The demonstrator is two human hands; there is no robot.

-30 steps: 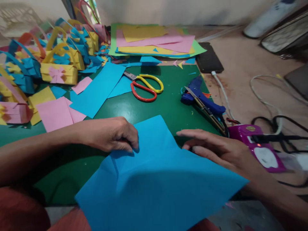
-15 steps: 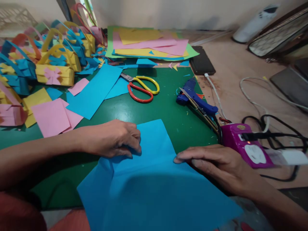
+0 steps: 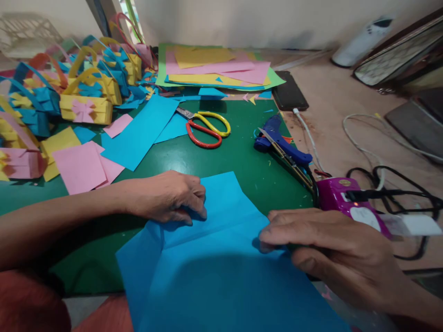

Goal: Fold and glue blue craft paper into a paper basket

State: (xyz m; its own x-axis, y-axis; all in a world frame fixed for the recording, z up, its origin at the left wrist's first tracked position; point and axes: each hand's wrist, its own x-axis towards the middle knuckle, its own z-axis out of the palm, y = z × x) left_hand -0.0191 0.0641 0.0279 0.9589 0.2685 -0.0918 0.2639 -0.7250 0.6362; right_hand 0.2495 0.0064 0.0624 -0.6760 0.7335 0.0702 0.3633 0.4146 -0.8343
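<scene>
A large sheet of blue paper [image 3: 221,276] with crease lines and a folded left side lies in front of me, its lower part reaching out of view. My left hand [image 3: 173,198] is closed at the upper left of the sheet, its curled fingers and thumb gripping the fold there. At the right edge, my right hand [image 3: 321,249] bends its fingertips onto the paper while the thumb sits lower, along the same edge. Part of that edge is hidden behind the fingers.
Beyond the sheet lie scissors [image 3: 207,131] with red and yellow handles and a blue glue gun [image 3: 285,143]. A purple power box [image 3: 337,189] with cables is at right. Paper baskets [image 3: 86,110] stand left, stacked coloured paper [image 3: 214,67] at the back, a phone [image 3: 290,92] beside it.
My right hand has moved nearer and lower along the paper's right edge, its fingers now bent more over it. My left hand holds the same spot. The view has shifted slightly.
</scene>
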